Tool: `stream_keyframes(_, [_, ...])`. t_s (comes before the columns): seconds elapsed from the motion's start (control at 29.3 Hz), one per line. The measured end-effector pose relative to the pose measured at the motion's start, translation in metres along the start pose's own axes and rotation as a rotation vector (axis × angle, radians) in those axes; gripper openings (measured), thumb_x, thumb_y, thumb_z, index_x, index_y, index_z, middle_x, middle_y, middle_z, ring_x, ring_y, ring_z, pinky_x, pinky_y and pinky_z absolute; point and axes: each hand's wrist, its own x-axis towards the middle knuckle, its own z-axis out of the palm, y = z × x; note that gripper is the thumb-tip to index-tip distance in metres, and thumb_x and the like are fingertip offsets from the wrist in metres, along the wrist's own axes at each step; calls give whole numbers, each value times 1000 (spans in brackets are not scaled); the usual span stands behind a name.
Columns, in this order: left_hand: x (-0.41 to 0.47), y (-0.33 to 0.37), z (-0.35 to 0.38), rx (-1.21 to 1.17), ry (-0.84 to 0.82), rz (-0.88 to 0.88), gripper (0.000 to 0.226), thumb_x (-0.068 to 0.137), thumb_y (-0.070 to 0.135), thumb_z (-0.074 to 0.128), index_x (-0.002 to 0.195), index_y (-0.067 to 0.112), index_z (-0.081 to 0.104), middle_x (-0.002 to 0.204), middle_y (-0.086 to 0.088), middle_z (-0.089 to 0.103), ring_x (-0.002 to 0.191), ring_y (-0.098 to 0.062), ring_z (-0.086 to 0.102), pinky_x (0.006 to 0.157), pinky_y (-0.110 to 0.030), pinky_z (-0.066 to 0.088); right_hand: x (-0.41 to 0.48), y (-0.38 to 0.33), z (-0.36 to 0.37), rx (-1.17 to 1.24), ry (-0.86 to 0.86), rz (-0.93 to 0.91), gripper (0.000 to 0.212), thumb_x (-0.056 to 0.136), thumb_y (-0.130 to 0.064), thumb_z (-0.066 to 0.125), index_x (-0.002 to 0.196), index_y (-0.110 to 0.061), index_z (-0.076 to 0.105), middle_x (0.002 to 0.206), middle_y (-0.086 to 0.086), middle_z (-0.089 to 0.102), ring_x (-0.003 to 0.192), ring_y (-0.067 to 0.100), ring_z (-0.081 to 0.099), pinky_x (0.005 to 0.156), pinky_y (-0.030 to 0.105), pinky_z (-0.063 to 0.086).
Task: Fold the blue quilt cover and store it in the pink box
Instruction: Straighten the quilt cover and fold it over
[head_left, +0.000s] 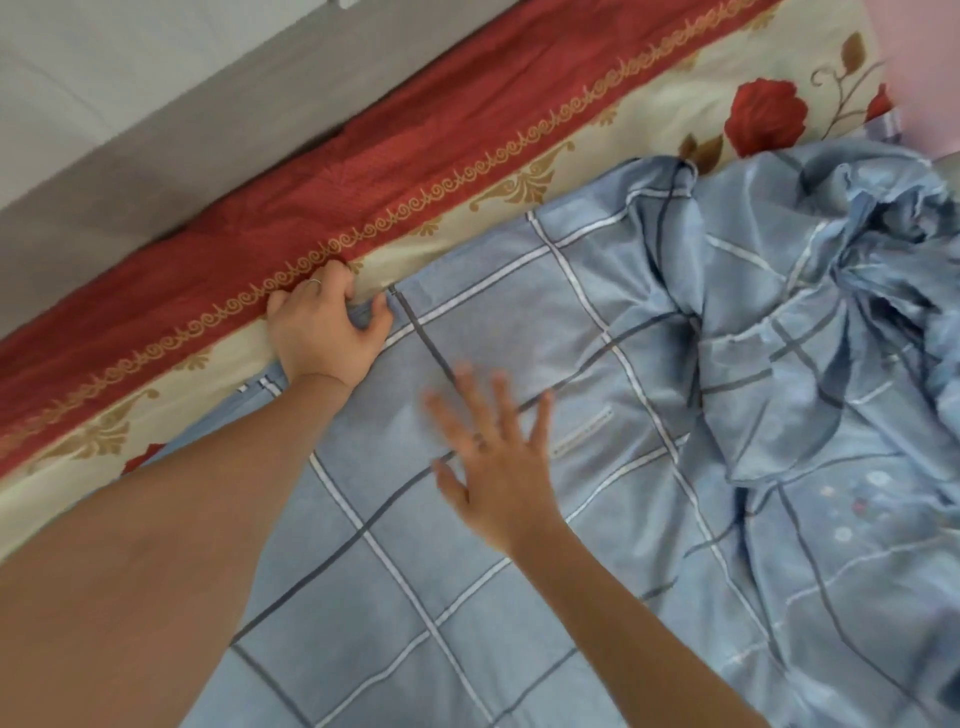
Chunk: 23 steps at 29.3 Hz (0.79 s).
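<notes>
Because the right hand (493, 457) is smeared by blur, only its outline is made out: its fingers (500, 395) are spread straight and nothing is held by them. It cannot be told whether the palm touches the cloth or hovers just above it. Both forearms are cut off by the lower edge, and the blue quilt cover (395, 597) is cropped at the bottom and the right. A pink patch (930, 47) in the upper right corner is clipped too tightly to be identified. The cover is spread flat on the bed over a red and cream flowered bed sheet (649, 119), while its far right part is bunched and crumpled. Its upper left corner is gripped by the left hand (324, 332), whose fingers are curled over the edge beside the sheet's red border, with the thumb pressed on the blue cloth. The right hand is held over the flat checked part, near the left hand but apart from it.
</notes>
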Motion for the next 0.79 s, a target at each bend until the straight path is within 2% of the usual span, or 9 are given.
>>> stream_keyframes(0.07, [3,-1,0,-14,13,18,28,80,38,56,76,12,49,57,-3,46,51,-26,45,59,-34,31,-19,30,23,-77,-55,14,62,91,-57,33,148,-38,19,157,-5,18,145,27,13,103,74,16])
stream_keyframes(0.17, [7,0,1,0,-12,-2,28,79,38,58,76,12,49,58,-4,48,52,-26,45,60,-34,31,-81,91,26,-48,-115,616,66,94,-62,15,152,-31,7,159,1,12,145,30,13,102,76,13])
stream_keyframes(0.24, [5,3,1,2,-56,-17,29,79,40,57,76,12,49,58,-4,49,52,-26,45,60,-34,31,-114,107,24,-47,-202,786,70,94,-59,16,152,-20,11,157,10,21,142,36,23,100,78,13])
stream_keyframes(0.31, [4,3,1,5,-70,-38,29,79,41,56,76,12,50,57,-4,49,51,-26,46,60,-34,31,-111,101,21,-37,-270,832,71,94,-55,21,152,-16,12,156,12,23,140,39,25,96,79,10])
stream_keyframes(0.41, [1,6,-5,38,-90,-44,30,82,41,51,77,12,50,59,-5,53,53,-28,49,62,-34,33,-97,95,15,-1,-309,895,66,99,-51,17,150,-20,-11,161,6,-5,145,39,4,101,76,12])
stream_keyframes(0.51, [-2,19,-21,123,-176,-133,34,89,41,42,100,12,54,95,-10,63,86,-30,57,82,-41,35,-92,96,13,35,-357,870,68,97,-54,11,150,-21,-18,158,1,-22,145,36,-9,105,73,11])
stream_keyframes(0.62, [-54,37,-44,86,-137,-200,45,92,35,45,129,9,46,133,-18,46,121,-35,42,104,-49,23,-74,91,8,74,-404,850,67,99,-52,10,150,-19,-16,157,2,-24,145,37,-13,104,74,9])
stream_keyframes(0.68, [-123,72,-61,2,-115,-52,49,88,30,45,132,8,46,135,-22,45,122,-34,40,104,-52,23,-77,94,1,67,-426,848,67,100,-50,15,151,-17,-13,158,4,-20,145,38,-9,104,74,11])
stream_keyframes(0.79, [-226,113,-79,-29,-253,18,55,82,27,48,134,9,44,138,-21,42,126,-30,36,103,-53,23,-111,68,0,104,-300,818,61,101,-36,21,152,-8,3,160,11,-1,145,37,1,110,67,5])
